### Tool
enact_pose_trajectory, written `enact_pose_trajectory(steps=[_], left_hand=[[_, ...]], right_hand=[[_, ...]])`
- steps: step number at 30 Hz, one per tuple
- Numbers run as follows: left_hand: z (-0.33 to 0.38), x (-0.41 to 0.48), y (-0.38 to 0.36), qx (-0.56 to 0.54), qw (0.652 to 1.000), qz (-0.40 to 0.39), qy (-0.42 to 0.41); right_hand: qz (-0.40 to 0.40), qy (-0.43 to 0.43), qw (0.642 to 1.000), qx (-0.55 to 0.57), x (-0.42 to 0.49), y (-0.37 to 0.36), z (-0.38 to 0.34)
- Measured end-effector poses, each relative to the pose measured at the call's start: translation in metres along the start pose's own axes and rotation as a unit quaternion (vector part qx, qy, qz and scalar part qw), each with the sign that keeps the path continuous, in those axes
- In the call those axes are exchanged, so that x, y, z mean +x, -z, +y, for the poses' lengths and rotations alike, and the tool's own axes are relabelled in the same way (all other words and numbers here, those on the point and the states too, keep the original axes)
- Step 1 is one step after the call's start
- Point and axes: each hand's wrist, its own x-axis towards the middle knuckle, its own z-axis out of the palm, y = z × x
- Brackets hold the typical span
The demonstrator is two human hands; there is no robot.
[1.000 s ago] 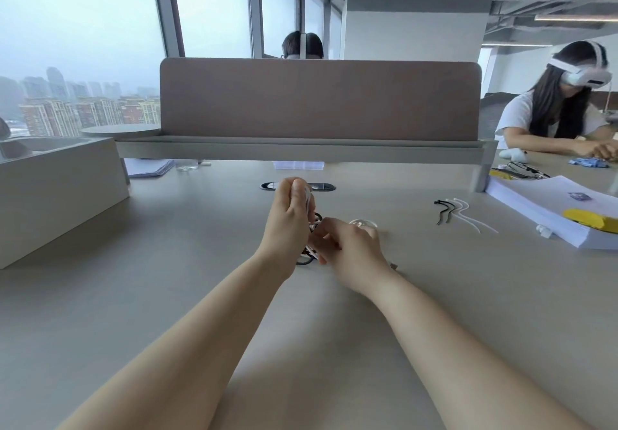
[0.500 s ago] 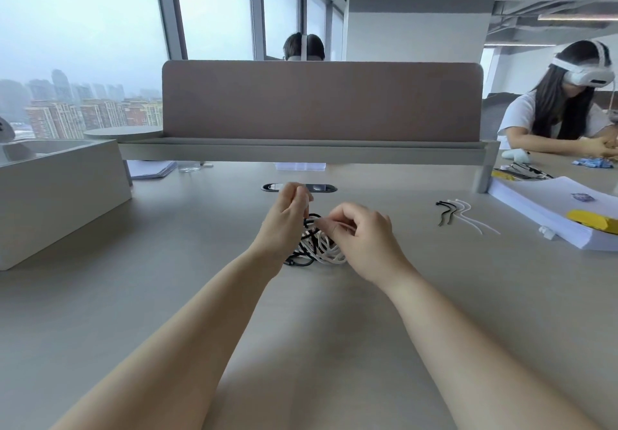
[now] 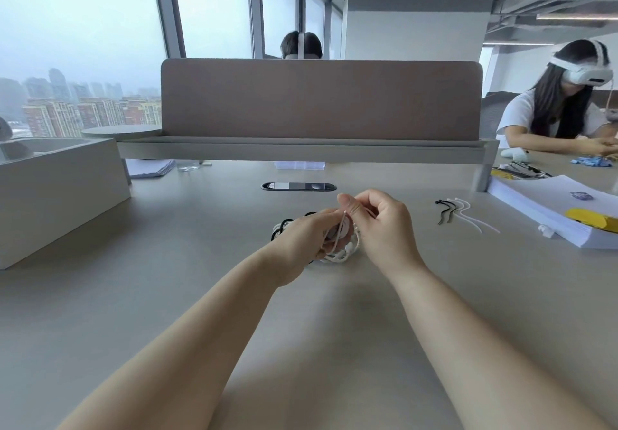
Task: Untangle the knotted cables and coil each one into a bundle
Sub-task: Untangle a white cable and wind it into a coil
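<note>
Fingers (image 3: 347,205) of my right hand (image 3: 384,229) are curled tight, thumb against forefinger, pinching a thin white strand (image 3: 341,224) that runs down from the pinch into the tangle of black and white cables (image 3: 336,257). My left hand (image 3: 302,240) is curled round that tangle from the left side, gripping it. I cannot tell whether the knot is raised off the grey desk (image 3: 301,312) or resting on it. The two hands are just beside each other, nearly touching above the knot. Black loops (image 3: 284,225) stick out past my left knuckles on the far side, and white loops show beneath both hands. The tangle sits near the middle of the desk, on my side of the oval cable grommet (image 3: 298,186).

Well apart to the right lie a few loose black and white cable ties (image 3: 459,212), and beyond them a stack of white paper (image 3: 548,205) with a yellow object (image 3: 592,219) on it. A brown divider panel (image 3: 321,102) crosses the far edge. A person in a white headset (image 3: 561,108) sits at the right.
</note>
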Motion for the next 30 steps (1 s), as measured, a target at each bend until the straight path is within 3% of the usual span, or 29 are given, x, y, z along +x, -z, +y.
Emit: enact_pose_trajectory(steps=[4, 9, 15, 19, 22, 30], left_hand=[[0.005, -0.003, -0.006, -0.057, 0.997, -0.047, 0.015], [0.003, -0.005, -0.007, 0.019, 0.998, -0.048, -0.023], [-0.002, -0.003, -0.010, 0.048, 0.997, -0.007, -0.062], [0.000, -0.002, -0.011, -0.061, 0.995, 0.049, -0.057], [0.002, 0.000, -0.010, -0.116, 0.987, 0.101, -0.054], [0.000, 0.004, -0.002, -0.125, 0.972, 0.175, -0.091]], right_hand=[[0.013, -0.019, 1.000, -0.005, 0.000, 0.001, 0.000], [0.019, -0.036, 0.999, 0.004, -0.002, 0.001, -0.002], [0.034, -0.048, 0.997, 0.050, -0.001, 0.004, -0.007], [0.042, -0.039, 0.998, 0.038, -0.001, 0.004, -0.007], [0.015, -0.036, 0.998, 0.041, -0.003, 0.002, -0.008], [-0.081, -0.074, 0.993, 0.049, -0.013, -0.011, -0.014]])
